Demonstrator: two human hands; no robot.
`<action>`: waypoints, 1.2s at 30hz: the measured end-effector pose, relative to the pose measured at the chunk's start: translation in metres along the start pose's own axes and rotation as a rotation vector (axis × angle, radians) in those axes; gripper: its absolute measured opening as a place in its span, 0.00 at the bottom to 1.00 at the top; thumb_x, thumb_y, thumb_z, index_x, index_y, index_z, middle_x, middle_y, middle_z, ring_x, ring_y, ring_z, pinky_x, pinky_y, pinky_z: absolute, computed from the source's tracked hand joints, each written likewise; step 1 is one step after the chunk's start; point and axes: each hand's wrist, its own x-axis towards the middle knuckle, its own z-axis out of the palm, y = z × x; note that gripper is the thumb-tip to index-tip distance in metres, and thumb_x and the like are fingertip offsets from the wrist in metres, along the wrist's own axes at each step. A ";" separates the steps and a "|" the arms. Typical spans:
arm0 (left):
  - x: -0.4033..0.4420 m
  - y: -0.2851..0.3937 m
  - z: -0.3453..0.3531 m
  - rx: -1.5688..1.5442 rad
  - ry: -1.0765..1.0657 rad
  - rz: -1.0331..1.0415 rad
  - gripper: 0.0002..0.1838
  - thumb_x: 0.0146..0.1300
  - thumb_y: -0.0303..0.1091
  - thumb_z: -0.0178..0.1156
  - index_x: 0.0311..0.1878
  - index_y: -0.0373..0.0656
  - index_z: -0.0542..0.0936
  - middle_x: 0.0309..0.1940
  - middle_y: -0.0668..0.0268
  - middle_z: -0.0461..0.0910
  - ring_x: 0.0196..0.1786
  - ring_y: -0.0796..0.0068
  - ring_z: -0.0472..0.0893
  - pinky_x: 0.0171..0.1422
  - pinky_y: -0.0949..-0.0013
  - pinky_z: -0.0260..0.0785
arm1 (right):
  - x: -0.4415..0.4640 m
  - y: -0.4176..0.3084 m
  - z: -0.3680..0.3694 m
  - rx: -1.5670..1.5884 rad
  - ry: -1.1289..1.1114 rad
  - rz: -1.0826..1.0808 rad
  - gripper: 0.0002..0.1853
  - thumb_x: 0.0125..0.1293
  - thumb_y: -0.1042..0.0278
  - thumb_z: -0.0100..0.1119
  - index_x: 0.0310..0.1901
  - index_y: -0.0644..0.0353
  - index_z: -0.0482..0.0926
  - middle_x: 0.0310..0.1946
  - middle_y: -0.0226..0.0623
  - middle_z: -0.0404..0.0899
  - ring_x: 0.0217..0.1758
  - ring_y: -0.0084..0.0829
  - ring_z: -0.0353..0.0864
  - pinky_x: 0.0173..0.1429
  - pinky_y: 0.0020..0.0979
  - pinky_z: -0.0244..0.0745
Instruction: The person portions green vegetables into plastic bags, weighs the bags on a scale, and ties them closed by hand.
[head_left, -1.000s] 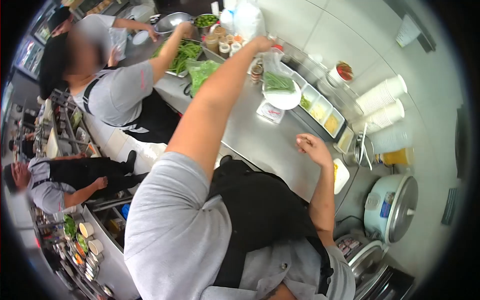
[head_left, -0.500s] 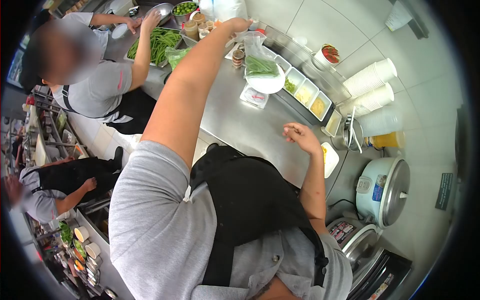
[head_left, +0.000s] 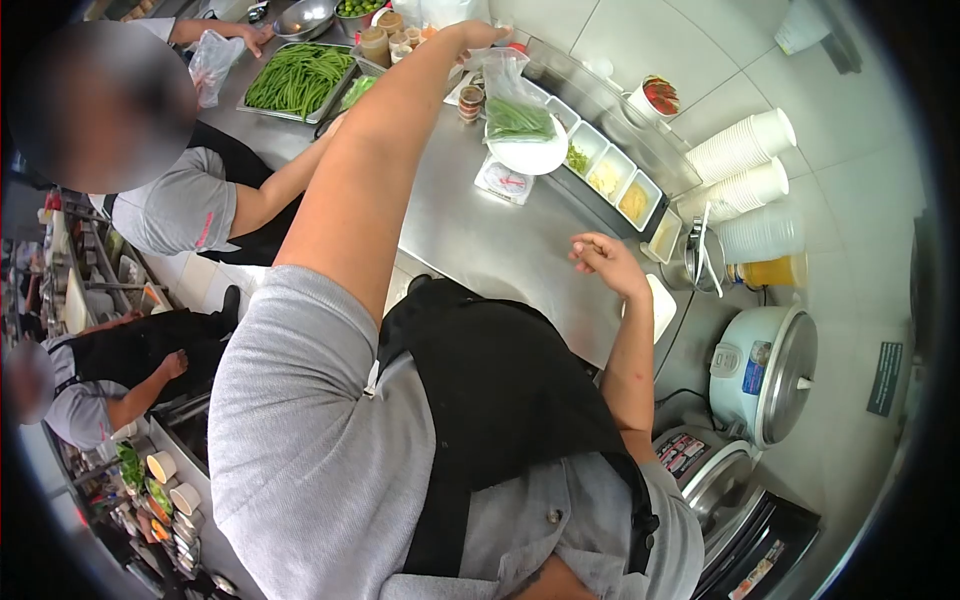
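L hand [head_left: 482, 35] reaching, just beside bagged green beans [head_left: 520, 120] on plate [head_left: 545, 158] atop dial scale [head_left: 503, 183]; grip can't tell. R hand [head_left: 612, 262] half-open, loosely curled nr counter [head_left: 450, 215]. Prob. reach step; next move calls for clearance.

The long silver-grey metal countertop [head_left: 455, 235] is smooth with a soft sheen. The clear plastic bag [head_left: 503, 75] looks thin, crinkled and glossy, while the round white plate [head_left: 547, 157] appears smooth. The black cloth apron [head_left: 500, 385] and grey cloth shirt [head_left: 300, 400] are matt, the shirt softly creased.
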 end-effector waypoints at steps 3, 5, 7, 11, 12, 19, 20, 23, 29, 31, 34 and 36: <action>-0.003 -0.002 -0.001 0.009 -0.023 -0.025 0.44 0.67 0.77 0.47 0.76 0.57 0.70 0.79 0.49 0.60 0.68 0.46 0.72 0.65 0.48 0.69 | 0.002 -0.004 -0.004 -0.023 -0.020 -0.013 0.21 0.73 0.55 0.63 0.58 0.63 0.80 0.41 0.31 0.83 0.39 0.24 0.82 0.48 0.28 0.80; -0.002 -0.007 0.000 -0.015 -0.025 -0.045 0.43 0.67 0.77 0.46 0.75 0.59 0.71 0.76 0.47 0.61 0.66 0.48 0.73 0.64 0.48 0.69 | 0.002 -0.007 -0.003 -0.022 -0.019 -0.007 0.21 0.73 0.55 0.63 0.58 0.63 0.80 0.41 0.31 0.83 0.39 0.24 0.81 0.48 0.28 0.80; -0.004 -0.010 -0.001 -0.036 -0.028 -0.066 0.42 0.67 0.77 0.46 0.75 0.61 0.72 0.74 0.44 0.63 0.63 0.50 0.74 0.64 0.49 0.69 | 0.004 -0.008 -0.002 -0.018 -0.018 0.000 0.21 0.73 0.55 0.63 0.57 0.63 0.80 0.41 0.31 0.83 0.39 0.23 0.81 0.48 0.28 0.80; -0.009 -0.015 -0.001 -0.086 -0.048 -0.074 0.41 0.67 0.78 0.45 0.74 0.62 0.72 0.71 0.44 0.66 0.61 0.54 0.74 0.64 0.50 0.69 | 0.004 -0.010 0.001 -0.031 -0.034 -0.020 0.21 0.73 0.54 0.62 0.56 0.63 0.81 0.41 0.30 0.83 0.39 0.22 0.80 0.47 0.28 0.79; -0.009 -0.017 -0.001 -0.105 -0.057 -0.078 0.41 0.67 0.78 0.45 0.74 0.63 0.72 0.72 0.44 0.66 0.62 0.55 0.74 0.64 0.50 0.69 | 0.004 -0.011 0.002 -0.034 -0.038 -0.030 0.21 0.73 0.54 0.62 0.56 0.63 0.81 0.41 0.30 0.83 0.39 0.21 0.80 0.47 0.27 0.79; -0.006 -0.018 0.002 -0.137 -0.100 -0.094 0.42 0.68 0.79 0.43 0.75 0.62 0.70 0.60 0.46 0.77 0.54 0.60 0.79 0.59 0.54 0.71 | 0.008 -0.016 0.001 -0.043 -0.038 -0.027 0.20 0.74 0.54 0.62 0.57 0.63 0.81 0.41 0.30 0.83 0.38 0.22 0.81 0.46 0.27 0.79; -0.006 -0.018 0.002 -0.127 -0.106 -0.096 0.43 0.68 0.79 0.43 0.75 0.61 0.70 0.56 0.49 0.78 0.51 0.61 0.80 0.55 0.56 0.72 | 0.008 -0.016 0.001 -0.039 -0.035 -0.029 0.20 0.74 0.55 0.62 0.57 0.63 0.81 0.41 0.30 0.83 0.38 0.22 0.81 0.47 0.28 0.79; -0.006 -0.016 0.004 -0.110 -0.116 -0.098 0.44 0.67 0.79 0.42 0.75 0.60 0.69 0.51 0.52 0.80 0.45 0.65 0.82 0.49 0.59 0.73 | 0.006 -0.017 0.000 -0.035 -0.029 -0.035 0.20 0.74 0.55 0.62 0.57 0.63 0.81 0.41 0.31 0.84 0.39 0.23 0.82 0.47 0.27 0.79; -0.005 -0.011 0.009 -0.087 -0.114 -0.118 0.44 0.67 0.77 0.48 0.71 0.50 0.72 0.48 0.54 0.80 0.42 0.67 0.82 0.47 0.60 0.74 | 0.003 -0.005 0.000 -0.022 -0.009 -0.014 0.21 0.74 0.54 0.62 0.58 0.63 0.81 0.42 0.32 0.85 0.39 0.23 0.82 0.47 0.27 0.79; 0.006 -0.013 0.015 -0.109 -0.104 -0.123 0.42 0.68 0.74 0.52 0.67 0.45 0.76 0.45 0.56 0.82 0.40 0.69 0.82 0.46 0.60 0.75 | 0.002 -0.003 -0.001 -0.013 -0.008 -0.009 0.21 0.74 0.54 0.63 0.58 0.63 0.81 0.42 0.32 0.85 0.39 0.23 0.82 0.47 0.27 0.79; 0.011 -0.014 0.023 -0.361 -0.051 0.016 0.32 0.68 0.63 0.62 0.49 0.38 0.85 0.36 0.61 0.84 0.32 0.71 0.83 0.39 0.64 0.76 | 0.001 -0.005 0.000 -0.011 -0.011 -0.007 0.22 0.74 0.53 0.63 0.58 0.63 0.81 0.42 0.32 0.85 0.39 0.23 0.82 0.47 0.27 0.79; 0.005 -0.004 0.020 -0.122 0.143 0.159 0.22 0.65 0.53 0.71 0.32 0.39 0.86 0.28 0.67 0.84 0.26 0.75 0.82 0.32 0.69 0.76 | 0.000 -0.012 0.000 -0.082 -0.012 -0.039 0.22 0.74 0.54 0.63 0.58 0.63 0.80 0.42 0.32 0.85 0.40 0.23 0.82 0.47 0.27 0.79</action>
